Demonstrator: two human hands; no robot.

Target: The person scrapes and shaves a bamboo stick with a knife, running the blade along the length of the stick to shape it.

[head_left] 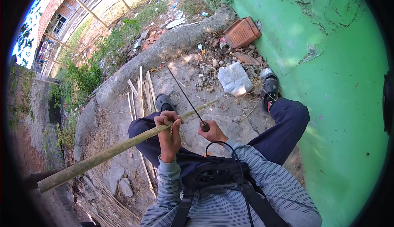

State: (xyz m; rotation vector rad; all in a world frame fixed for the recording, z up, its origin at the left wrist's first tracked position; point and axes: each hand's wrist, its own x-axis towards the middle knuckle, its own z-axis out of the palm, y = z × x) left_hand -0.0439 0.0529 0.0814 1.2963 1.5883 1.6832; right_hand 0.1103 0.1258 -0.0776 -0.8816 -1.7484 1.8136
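Note:
A long bamboo pole [102,153] slants from the lower left up across my lap, thick at the near left end and thin at the far right end. My left hand [169,134] is closed round it, thumb and fingers pinching it near the thinner part. In my right hand [213,132] is the dark wooden handle of a knife, gripped in a fist. The long, narrow dark knife blade [182,89] points up and to the left, crossing the pole just right of my left hand. Whether the blade touches the bamboo I cannot tell.
Split bamboo strips [143,91] lie beside my left shoe [165,103]. A pale stone block [235,79] and rubble are near my right shoe [269,88]. An orange plastic basket [242,33] leans by the green wall [336,104]. A low concrete kerb [160,54] curves beyond.

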